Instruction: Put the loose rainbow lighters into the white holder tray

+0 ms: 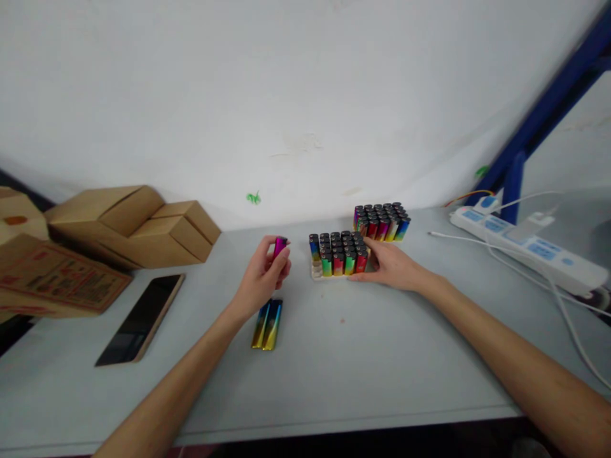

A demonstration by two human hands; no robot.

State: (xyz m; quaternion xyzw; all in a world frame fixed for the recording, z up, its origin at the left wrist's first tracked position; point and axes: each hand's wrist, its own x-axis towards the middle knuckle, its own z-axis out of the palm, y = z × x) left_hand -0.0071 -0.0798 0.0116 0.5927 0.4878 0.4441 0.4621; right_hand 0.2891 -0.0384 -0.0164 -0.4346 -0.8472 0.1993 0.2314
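Observation:
My left hand (265, 273) pinches a purple lighter (280, 245) upright, a little left of a clear tray (317, 275). Rows of upright lighters (338, 262) with black tops and coloured bodies fill most of that tray; bare slots show at its front left corner. My right hand (387, 264) grips the tray's right side, thumb at the front and fingers partly hidden behind. On the table below my left hand, two blue-and-gold lighters (267, 326) lie side by side. Behind the tray, to the right, stands a second block of upright lighters (382, 222).
Cardboard boxes (128, 226) stand at the left, with a printed carton (57, 277) in front. A phone (140, 321) lies near them. At the right are a white power strip (529, 245) with cables and a blue metal frame (515, 178). A wall (305, 95) closes the back.

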